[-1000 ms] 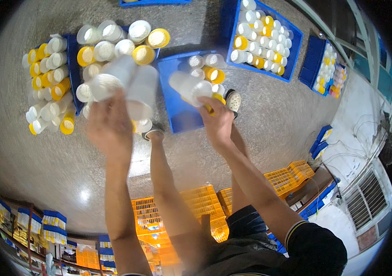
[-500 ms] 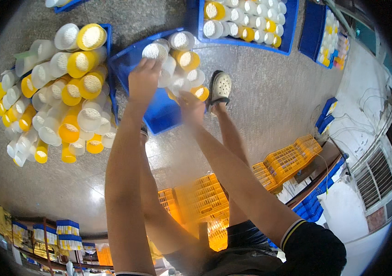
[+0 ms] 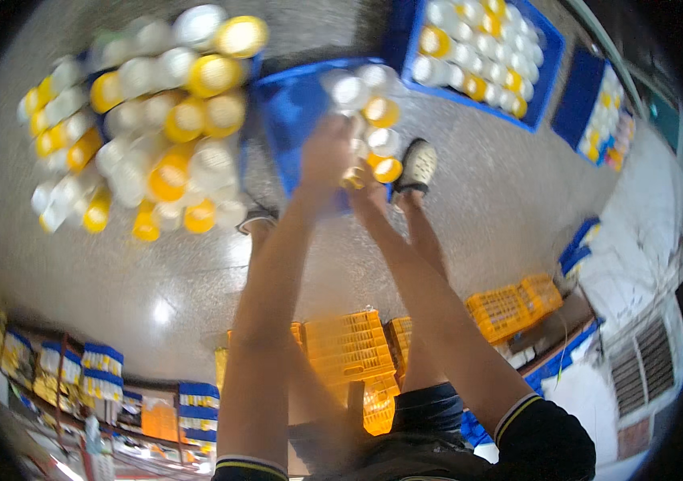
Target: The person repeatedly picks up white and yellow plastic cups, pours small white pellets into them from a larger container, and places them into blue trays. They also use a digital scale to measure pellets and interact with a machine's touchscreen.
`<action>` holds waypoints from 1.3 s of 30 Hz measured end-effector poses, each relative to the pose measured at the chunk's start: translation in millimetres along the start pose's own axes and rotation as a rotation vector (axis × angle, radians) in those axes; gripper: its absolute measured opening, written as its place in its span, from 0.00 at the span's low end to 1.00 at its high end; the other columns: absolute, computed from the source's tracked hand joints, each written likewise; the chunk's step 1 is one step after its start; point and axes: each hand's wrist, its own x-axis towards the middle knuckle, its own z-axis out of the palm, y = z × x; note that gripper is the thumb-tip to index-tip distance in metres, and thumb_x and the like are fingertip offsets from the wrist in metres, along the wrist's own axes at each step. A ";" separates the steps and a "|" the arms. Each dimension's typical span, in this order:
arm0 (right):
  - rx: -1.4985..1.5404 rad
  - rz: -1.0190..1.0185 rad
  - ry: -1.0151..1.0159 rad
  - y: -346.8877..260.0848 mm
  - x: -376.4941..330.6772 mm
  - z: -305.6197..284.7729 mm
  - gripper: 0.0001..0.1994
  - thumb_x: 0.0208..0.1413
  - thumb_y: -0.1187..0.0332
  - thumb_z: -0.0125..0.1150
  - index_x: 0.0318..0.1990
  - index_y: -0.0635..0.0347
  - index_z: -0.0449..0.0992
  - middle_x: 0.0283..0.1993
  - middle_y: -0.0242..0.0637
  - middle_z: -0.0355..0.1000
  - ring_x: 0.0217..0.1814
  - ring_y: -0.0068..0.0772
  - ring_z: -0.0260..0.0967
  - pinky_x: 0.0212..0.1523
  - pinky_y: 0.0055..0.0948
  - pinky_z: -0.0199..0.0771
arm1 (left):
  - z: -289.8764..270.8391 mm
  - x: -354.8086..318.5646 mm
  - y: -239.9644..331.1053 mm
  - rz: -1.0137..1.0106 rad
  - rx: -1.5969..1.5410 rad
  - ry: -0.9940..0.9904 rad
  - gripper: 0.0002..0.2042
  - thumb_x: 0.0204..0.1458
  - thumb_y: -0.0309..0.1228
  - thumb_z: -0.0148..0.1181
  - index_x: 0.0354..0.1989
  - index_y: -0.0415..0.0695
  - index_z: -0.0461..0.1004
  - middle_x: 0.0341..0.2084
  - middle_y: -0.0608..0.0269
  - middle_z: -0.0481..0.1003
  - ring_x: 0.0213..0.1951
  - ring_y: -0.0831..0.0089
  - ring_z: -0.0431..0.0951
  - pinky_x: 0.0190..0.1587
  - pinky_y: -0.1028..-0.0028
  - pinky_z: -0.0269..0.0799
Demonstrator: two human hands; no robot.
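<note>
A blue crate [image 3: 281,112] stands on the floor between my feet, with white cups [image 3: 349,92] and yellow cups [image 3: 381,112] lying in its right side. The cups look like long cylinders with white grainy contents at their mouths. My left hand [image 3: 329,152] reaches over the crate against the white cups, its fingers smeared by motion. Just to the right and nearer to me, my right hand [image 3: 367,191] is at the lowest yellow cup [image 3: 387,169], beside a small yellow piece [image 3: 352,178]. Its fingers are blurred and partly hidden.
At the left, a large pile of white and yellow cups [image 3: 169,172] rises over a blue crate. Another filled blue crate [image 3: 539,104] sits at the far right, with more beyond it. My clog [image 3: 418,166] is beside the middle crate. Orange crates [image 3: 349,345] stand behind my legs.
The view has shifted, so the crates appear farther right. My left hand has come down from the topmost white cup towards my right hand, which stays by the lower cups.
</note>
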 end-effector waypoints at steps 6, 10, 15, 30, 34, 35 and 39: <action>-0.065 -0.243 0.147 -109.9 -29.7 -22.3 0.19 0.57 0.72 0.58 0.56 0.60 0.69 0.44 0.44 0.78 0.43 0.44 0.77 0.42 0.38 0.77 | -97.2 -115.7 -2.8 -0.236 -0.257 0.167 0.09 0.53 0.26 0.55 0.42 0.42 0.76 0.36 0.57 0.76 0.40 0.57 0.77 0.39 0.62 0.75; 0.074 -0.584 0.034 -238.6 -86.5 26.8 0.13 0.58 0.77 0.58 0.51 0.61 0.73 0.42 0.40 0.78 0.41 0.33 0.76 0.44 0.29 0.75 | -173.7 -198.5 -73.1 -0.459 -0.240 0.513 0.09 0.48 0.22 0.60 0.40 0.42 0.77 0.35 0.55 0.77 0.37 0.55 0.78 0.38 0.62 0.75; 0.032 -0.843 -0.351 -364.7 -135.8 179.1 0.13 0.58 0.73 0.58 0.50 0.62 0.74 0.50 0.46 0.73 0.50 0.44 0.73 0.50 0.36 0.73 | -294.5 -233.1 -266.6 -0.736 0.301 0.550 0.12 0.55 0.26 0.59 0.47 0.37 0.74 0.38 0.47 0.74 0.42 0.49 0.74 0.46 0.57 0.69; -1.027 -1.216 -0.301 -485.4 -113.9 415.5 0.10 0.45 0.71 0.63 0.38 0.56 0.81 0.35 0.41 0.77 0.42 0.37 0.74 0.41 0.34 0.70 | -409.9 -161.4 -547.0 -0.853 0.378 0.123 0.18 0.53 0.41 0.54 0.41 0.38 0.79 0.40 0.40 0.78 0.47 0.43 0.77 0.50 0.53 0.73; -1.178 -1.263 -0.259 -477.9 -113.1 418.4 0.08 0.42 0.70 0.66 0.33 0.55 0.82 0.35 0.39 0.77 0.42 0.37 0.74 0.40 0.34 0.71 | -410.3 -163.4 -526.8 -0.977 0.268 0.326 0.17 0.52 0.40 0.54 0.39 0.40 0.80 0.38 0.43 0.79 0.44 0.43 0.78 0.49 0.55 0.74; -1.169 -1.267 -0.255 -476.5 -111.5 417.1 0.07 0.42 0.70 0.66 0.33 0.54 0.82 0.35 0.38 0.77 0.43 0.37 0.74 0.40 0.34 0.71 | -415.8 -164.6 -519.8 -0.972 0.291 0.348 0.17 0.53 0.41 0.54 0.39 0.41 0.81 0.38 0.44 0.79 0.43 0.43 0.79 0.48 0.55 0.74; -1.000 -1.297 -0.234 -475.4 -101.5 401.2 0.05 0.42 0.70 0.66 0.29 0.54 0.81 0.33 0.35 0.75 0.42 0.37 0.74 0.39 0.36 0.73 | -450.6 -176.5 -481.1 -0.888 0.452 0.384 0.17 0.54 0.46 0.59 0.39 0.45 0.82 0.37 0.47 0.80 0.40 0.48 0.80 0.39 0.59 0.75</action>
